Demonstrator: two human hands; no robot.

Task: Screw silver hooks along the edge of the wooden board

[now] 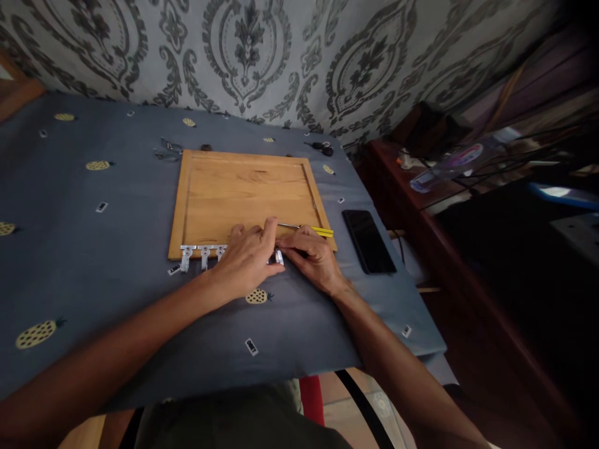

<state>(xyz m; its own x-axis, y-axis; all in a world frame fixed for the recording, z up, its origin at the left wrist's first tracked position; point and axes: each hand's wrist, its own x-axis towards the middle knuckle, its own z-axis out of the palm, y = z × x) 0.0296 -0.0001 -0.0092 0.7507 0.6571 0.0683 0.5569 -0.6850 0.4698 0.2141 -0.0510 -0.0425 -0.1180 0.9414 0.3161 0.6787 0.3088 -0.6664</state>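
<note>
Broadly, the scene is filled by a blue tablecloth (116,262), on which a wooden board (248,193) is laid flat, its long axis set left to right. Both hands are brought to its near edge, right of the middle. The left hand (250,259) is spread, its thumb parted widely from the forefinger and its other fingers laid over the board; whether anything is gripped beneath cannot be told. The right hand (313,252) is bent inward, thumb and fingertips drawn close together; whether something small is pinched there is hidden. A phone (369,242) is placed right of the board, apart from it. A yellow driver (324,232) is seen just beyond the right knuckles, shaft pointed left, handle right; whether it is held or merely rested on the board cannot be made out. Along the near edge, at left, three metal hooks (186,260) are lined up, pointed outward past it, the third partly covered. Another hook (279,257) is bracketed at that edge between the left thumb and the right fingertips, the latter judged nearer, just left of the right thumb. Its visible end is pointed outward; its long axis is apparently set across the edge, though its plate is concealed.
</note>
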